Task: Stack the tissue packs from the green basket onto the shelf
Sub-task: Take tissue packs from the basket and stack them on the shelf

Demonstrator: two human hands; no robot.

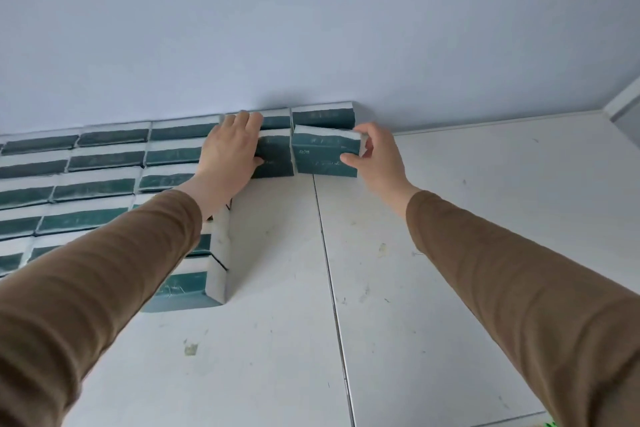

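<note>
Shelf (485,218) open rightward; tissue packs (86,184) apparently fill left.

Single head-worn wide-angle view, looking forward and steeply down across a white, scuffed shelf surface (450,253) toward the pale blue-grey wall (311,28) at 12 o'clock. Close range: brown sleeves entering from 7 and 5 o'clock, edges bowed by the lens.
</note>
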